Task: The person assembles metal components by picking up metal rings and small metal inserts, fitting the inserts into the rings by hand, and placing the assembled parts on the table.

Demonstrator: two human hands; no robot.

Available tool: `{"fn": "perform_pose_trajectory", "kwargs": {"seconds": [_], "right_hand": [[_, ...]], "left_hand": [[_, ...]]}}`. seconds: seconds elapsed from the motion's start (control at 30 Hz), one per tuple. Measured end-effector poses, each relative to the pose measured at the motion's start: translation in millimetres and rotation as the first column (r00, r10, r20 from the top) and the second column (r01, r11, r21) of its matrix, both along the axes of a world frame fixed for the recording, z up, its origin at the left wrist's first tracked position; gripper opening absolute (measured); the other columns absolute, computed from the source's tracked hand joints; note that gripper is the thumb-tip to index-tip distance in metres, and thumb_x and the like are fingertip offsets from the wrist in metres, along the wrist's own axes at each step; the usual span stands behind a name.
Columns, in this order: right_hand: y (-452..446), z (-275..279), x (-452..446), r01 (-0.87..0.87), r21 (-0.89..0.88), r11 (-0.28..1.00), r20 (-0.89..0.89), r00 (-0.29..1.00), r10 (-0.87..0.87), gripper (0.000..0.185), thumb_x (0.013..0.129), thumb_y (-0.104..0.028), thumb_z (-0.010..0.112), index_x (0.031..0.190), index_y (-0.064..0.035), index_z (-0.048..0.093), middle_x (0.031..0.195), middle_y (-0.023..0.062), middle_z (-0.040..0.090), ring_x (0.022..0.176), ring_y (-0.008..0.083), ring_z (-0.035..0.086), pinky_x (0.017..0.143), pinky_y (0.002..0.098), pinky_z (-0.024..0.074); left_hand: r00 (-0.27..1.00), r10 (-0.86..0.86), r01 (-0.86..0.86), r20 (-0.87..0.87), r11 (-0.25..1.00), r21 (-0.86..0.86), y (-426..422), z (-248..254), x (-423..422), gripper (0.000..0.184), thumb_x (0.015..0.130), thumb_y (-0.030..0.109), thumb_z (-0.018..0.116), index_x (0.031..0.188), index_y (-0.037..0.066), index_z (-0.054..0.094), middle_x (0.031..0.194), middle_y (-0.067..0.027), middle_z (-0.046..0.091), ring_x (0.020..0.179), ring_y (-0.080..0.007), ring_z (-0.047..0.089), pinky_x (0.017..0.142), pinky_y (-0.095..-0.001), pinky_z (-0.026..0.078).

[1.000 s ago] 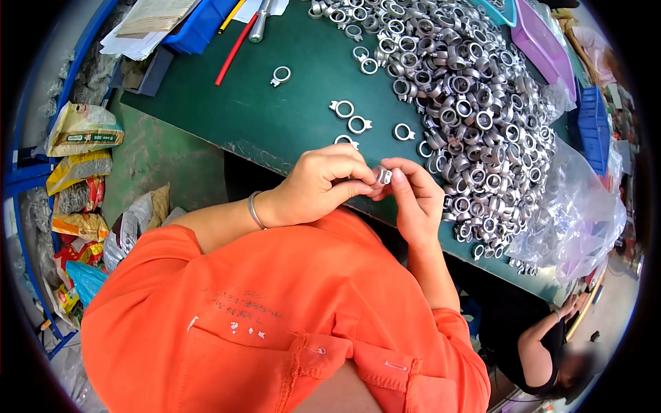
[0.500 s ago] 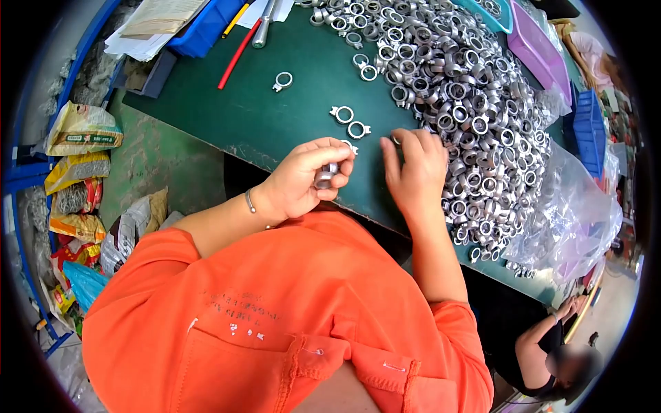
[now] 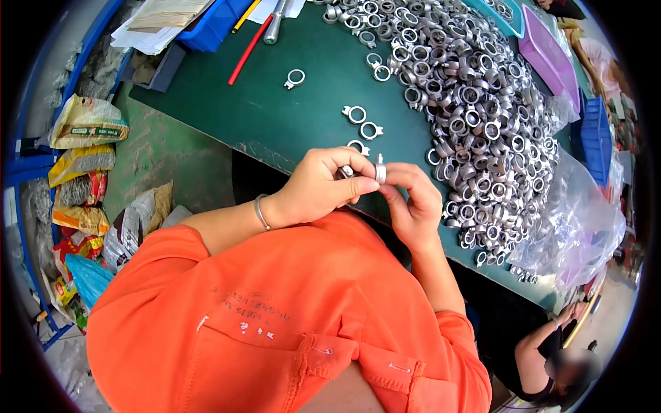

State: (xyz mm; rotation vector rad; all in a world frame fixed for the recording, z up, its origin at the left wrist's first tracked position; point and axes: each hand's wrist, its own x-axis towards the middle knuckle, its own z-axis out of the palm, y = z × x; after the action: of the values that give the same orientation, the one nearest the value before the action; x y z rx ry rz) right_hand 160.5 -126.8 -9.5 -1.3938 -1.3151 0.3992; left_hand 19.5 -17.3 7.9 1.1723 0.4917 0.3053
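Note:
Close to the table's front edge, my left hand (image 3: 320, 182) is closed around at least one grey metal ring, partly hidden by the fingers. My right hand (image 3: 416, 199) pinches another metal ring (image 3: 381, 170) edge-on, its small lug pointing up. The left thumb tip touches or nearly touches that ring. Just beyond the hands lie three loose rings (image 3: 372, 131) with lugs, and a single ring (image 3: 295, 78) sits farther off to the left. A large heap of similar rings (image 3: 475, 117) spreads to the right of my right hand.
The green table (image 3: 275, 124) carries a red pen (image 3: 249, 51), a metal-shafted tool (image 3: 275, 24) and a blue bin (image 3: 213, 27). Clear plastic bags (image 3: 571, 220) and a pink basket (image 3: 549, 51) flank the heap. Filled sacks (image 3: 89, 127) stand left; another person (image 3: 537, 354) is at lower right.
My right hand has moved from the table beside the heap to meet my left hand, and a ring now shows between their fingertips. The left hand has turned, thumb toward the right.

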Motion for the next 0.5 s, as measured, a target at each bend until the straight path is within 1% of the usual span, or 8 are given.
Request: {"fn": "perform_pose_trajectory", "kwargs": {"seconds": [0.07,0.1,0.13,0.17,0.27,0.33,0.4,0.5], "right_hand": [[-3,0,-1,-0.011,0.002,1.000,-0.095,0.995,0.012,0.013,0.077,0.004,0.063,0.089,0.0002,0.059,0.085,0.0094,0.062,0.074,0.0185,0.060,0.065,0.0270,0.0483],[-6,3,-4,-0.020,-0.100,0.995,-0.398,0.917,-0.021,0.012,0.081,0.002,0.060,0.093,0.0014,0.058,0.087,0.0093,0.062,0.077,0.0165,0.060,0.067,0.0262,0.0488],[-7,5,-5,-0.060,-0.192,0.979,-0.657,0.749,-0.083,0.012,0.085,0.000,0.057,0.097,0.0026,0.057,0.090,0.0091,0.062,0.079,0.0146,0.060,0.070,0.0254,0.0492],[-8,6,-3,-0.121,-0.176,0.977,-0.717,0.696,-0.042,0.018,0.089,-0.004,0.054,0.104,0.0053,0.055,0.092,0.0089,0.062,0.082,0.0128,0.059,0.072,0.0244,0.0495],[-12,5,-5,-0.178,-0.188,0.966,-0.663,0.749,0.009,0.021,0.087,-0.002,0.056,0.106,0.0058,0.054,0.093,0.0094,0.061,0.083,0.0139,0.060,0.073,0.0244,0.0496],[-11,1,-6,-0.148,-0.143,0.979,-0.671,0.742,0.014,0.025,0.083,0.000,0.060,0.107,0.0062,0.054,0.095,0.0100,0.060,0.083,0.0142,0.060,0.075,0.0253,0.0508],[-10,0,-7,-0.046,-0.078,0.996,-0.517,0.856,-0.001,0.028,0.079,0.003,0.064,0.105,0.0060,0.055,0.096,0.0103,0.059,0.083,0.0143,0.061,0.076,0.0259,0.0518],[-9,0,-8,-0.004,-0.053,0.999,-0.459,0.888,-0.020,0.031,0.076,0.004,0.067,0.104,0.0058,0.055,0.095,0.0101,0.058,0.084,0.0140,0.061,0.075,0.0256,0.0523]], "left_hand": [[1.000,0.016,-0.018,0.016,0.996,0.091,-1,2,0,0.005,0.080,-0.002,0.063,0.084,-0.002,0.061,0.077,-0.0021,0.055,0.057,-0.0057,0.049,0.050,-0.0179,0.039],[0.998,0.018,-0.032,0.061,0.974,0.224,-1,-1,0,0.005,0.079,-0.002,0.064,0.084,-0.001,0.061,0.078,-0.0025,0.056,0.060,-0.0061,0.050,0.052,-0.0180,0.040],[0.994,0.014,-0.051,0.106,0.935,0.352,-1,-4,0,0.006,0.079,-0.002,0.064,0.084,-0.001,0.062,0.080,-0.0028,0.056,0.062,-0.0064,0.051,0.053,-0.0182,0.041],[0.994,0.014,-0.050,0.106,0.935,0.352,0,-6,0,0.006,0.079,-0.002,0.064,0.084,-0.001,0.062,0.080,-0.0028,0.056,0.062,-0.0064,0.051,0.053,-0.0182,0.041],[0.986,-0.038,-0.056,0.165,0.848,0.527,2,-8,0,0.008,0.078,-0.001,0.065,0.085,0.000,0.063,0.083,-0.0030,0.057,0.065,-0.0065,0.052,0.057,-0.0183,0.042],[0.987,-0.048,-0.034,0.151,0.867,0.497,1,-5,1,0.010,0.079,-0.001,0.065,0.088,0.000,0.063,0.086,-0.0033,0.058,0.066,-0.0058,0.052,0.057,-0.0181,0.041],[0.995,-0.024,-0.020,0.095,0.896,0.443,0,-1,0,0.009,0.079,0.001,0.064,0.089,0.001,0.064,0.083,-0.0032,0.058,0.066,-0.0061,0.053,0.057,-0.0187,0.042],[0.999,0.001,-0.014,0.039,0.939,0.343,-2,2,0,0.010,0.081,0.003,0.063,0.090,0.001,0.065,0.081,-0.0027,0.058,0.065,-0.0058,0.053,0.058,-0.0191,0.043]]}}
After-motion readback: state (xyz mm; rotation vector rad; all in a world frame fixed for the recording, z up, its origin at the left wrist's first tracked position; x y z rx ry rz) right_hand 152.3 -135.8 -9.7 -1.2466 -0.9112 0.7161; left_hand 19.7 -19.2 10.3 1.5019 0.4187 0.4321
